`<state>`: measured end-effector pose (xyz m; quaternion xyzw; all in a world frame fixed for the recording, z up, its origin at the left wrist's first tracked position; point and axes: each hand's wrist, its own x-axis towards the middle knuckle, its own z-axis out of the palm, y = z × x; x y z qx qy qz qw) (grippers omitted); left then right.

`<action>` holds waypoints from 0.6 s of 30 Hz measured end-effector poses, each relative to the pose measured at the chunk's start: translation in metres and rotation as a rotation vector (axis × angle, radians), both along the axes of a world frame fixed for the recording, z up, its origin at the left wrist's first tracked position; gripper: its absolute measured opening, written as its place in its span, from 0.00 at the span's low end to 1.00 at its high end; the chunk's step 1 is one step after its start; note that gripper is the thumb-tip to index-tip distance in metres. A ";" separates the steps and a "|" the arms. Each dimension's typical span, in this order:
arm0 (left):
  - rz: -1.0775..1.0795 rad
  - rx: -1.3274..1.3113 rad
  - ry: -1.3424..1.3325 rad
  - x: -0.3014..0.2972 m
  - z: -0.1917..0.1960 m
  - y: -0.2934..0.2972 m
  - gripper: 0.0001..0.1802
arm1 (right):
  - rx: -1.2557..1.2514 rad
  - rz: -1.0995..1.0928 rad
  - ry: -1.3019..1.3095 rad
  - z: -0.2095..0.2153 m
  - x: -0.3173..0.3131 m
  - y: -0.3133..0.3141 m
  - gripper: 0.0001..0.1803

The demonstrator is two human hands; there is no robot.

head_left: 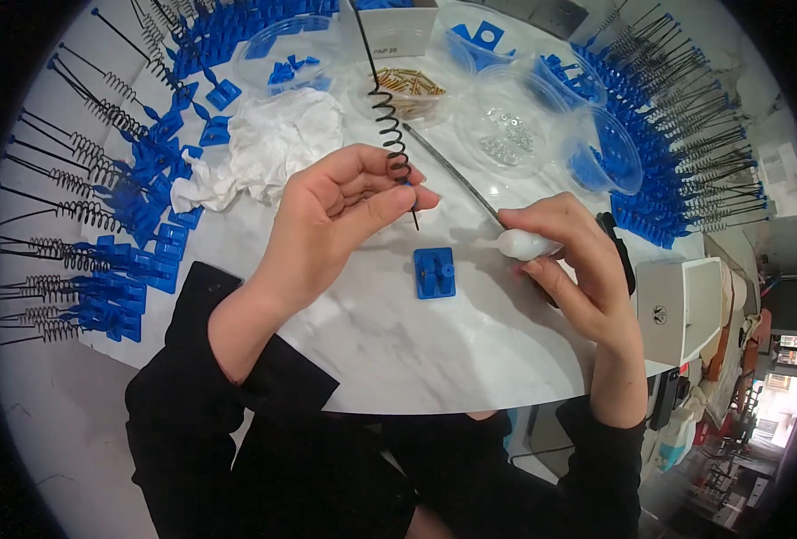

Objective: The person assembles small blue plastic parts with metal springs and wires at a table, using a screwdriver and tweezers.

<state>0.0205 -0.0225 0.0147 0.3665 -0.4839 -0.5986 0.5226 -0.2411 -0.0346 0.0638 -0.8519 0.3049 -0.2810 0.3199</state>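
My left hand (322, 211) pinches a black wire rod with a coiled spring (386, 115) near its lower end. The rod leans upright, and its bare tip points down above the table. Just below and to the right, a small blue plastic base (434, 273) with raised parts lies on the marble-patterned table. My right hand (587, 269) is closed around a small white squeeze bottle (517, 243), its narrow nozzle turned left toward the base. A thin metal shaft (457, 173) slants down to the right hand, where its lower end is hidden.
Blue bases with upright coiled wires crowd the left (115, 296) and right (659, 171) table edges. Crumpled white tissue (277, 148) lies left. Behind are clear tubs of brass-coloured pins (407, 83), clear discs (506, 135) and blue parts (596, 162). A white box (672, 305) stands right.
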 end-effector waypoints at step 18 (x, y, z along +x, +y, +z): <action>0.022 -0.046 0.035 -0.003 -0.007 -0.003 0.12 | 0.012 -0.009 -0.079 -0.009 -0.011 -0.012 0.14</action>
